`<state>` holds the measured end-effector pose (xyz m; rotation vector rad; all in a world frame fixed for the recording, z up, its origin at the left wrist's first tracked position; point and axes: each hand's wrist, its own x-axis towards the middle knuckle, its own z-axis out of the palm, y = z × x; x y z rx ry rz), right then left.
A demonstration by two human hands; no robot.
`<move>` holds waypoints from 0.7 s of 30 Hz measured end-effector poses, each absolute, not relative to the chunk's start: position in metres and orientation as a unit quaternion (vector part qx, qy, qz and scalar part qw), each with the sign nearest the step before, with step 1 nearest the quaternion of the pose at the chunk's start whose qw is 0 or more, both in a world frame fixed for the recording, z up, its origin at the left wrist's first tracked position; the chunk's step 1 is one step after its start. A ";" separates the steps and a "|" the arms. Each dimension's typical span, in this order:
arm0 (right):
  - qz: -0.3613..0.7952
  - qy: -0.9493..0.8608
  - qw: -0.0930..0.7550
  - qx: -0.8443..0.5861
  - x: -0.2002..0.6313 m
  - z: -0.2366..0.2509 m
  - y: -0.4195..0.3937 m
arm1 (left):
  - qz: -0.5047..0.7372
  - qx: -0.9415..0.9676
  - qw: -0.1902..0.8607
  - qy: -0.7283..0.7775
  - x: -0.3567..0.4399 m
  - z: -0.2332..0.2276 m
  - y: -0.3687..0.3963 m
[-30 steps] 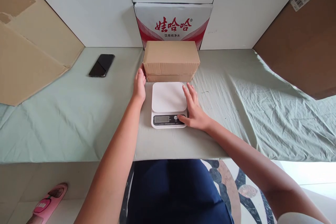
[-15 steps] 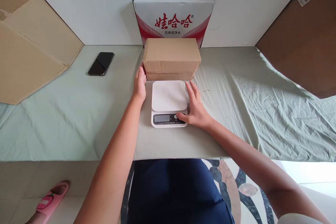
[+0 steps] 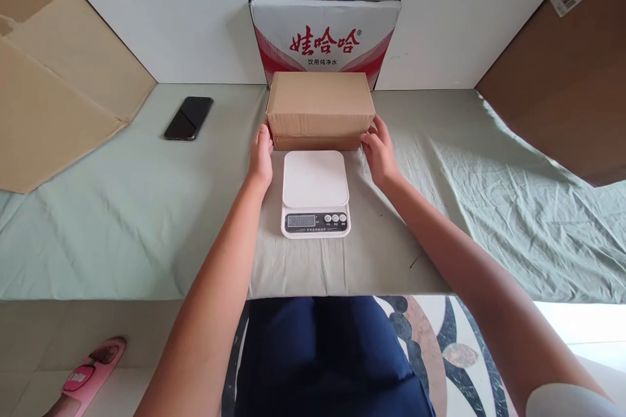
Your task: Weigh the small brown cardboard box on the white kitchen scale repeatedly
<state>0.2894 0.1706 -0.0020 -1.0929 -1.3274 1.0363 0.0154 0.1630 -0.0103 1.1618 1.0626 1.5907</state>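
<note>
Phone (image 3: 188, 118): dark, lying flat on the surface (image 3: 122, 208) at far left, well apart from both hands, near a leaning sheet of cardboard (image 3: 53, 98).
Left hand (image 3: 259, 155): fingers straight and together, tips touching the lower left corner of the brown box (image 3: 319, 101); it presses against the side, it does not wrap round anything.
Brown box: a closed cardboard carton, standing flat on the surface, just behind the scale (image 3: 315, 194) and in front of the red-and-white printed carton (image 3: 325, 36) at the wall.
Box, how it should handle: stiff corrugated walls and dry, matt faces that should not slip; likely light to middling in weight, though what is inside is hidden. The short end faces, low down near the base, look like the best hold, one palm on each, squeezing inward.
Scale: white platform bare, display lit with digits too small to read; it lies between the two forearms, touched by neither hand.
Right hand (image 3: 378, 151): loosely curled, half open, fingertips and thumb on the lower right corner of the box; a light contact, not yet a full grip.
Box relative to hands: it sits between them, one hand at each end, both at its near bottom edge.
Right side: creased green cloth, with a large brown carton (image 3: 562, 98) leaning well apart.
</note>
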 end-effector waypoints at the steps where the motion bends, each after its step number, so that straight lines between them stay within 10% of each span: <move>1: 0.420 -0.576 0.535 -0.453 0.283 0.000 0.173 | 0.639 0.466 0.438 0.427 0.015 -0.010 0.163; 21: 0.372 -0.635 0.535 -0.416 0.273 -0.008 0.170 | 0.627 0.483 0.417 0.447 0.013 -0.010 0.159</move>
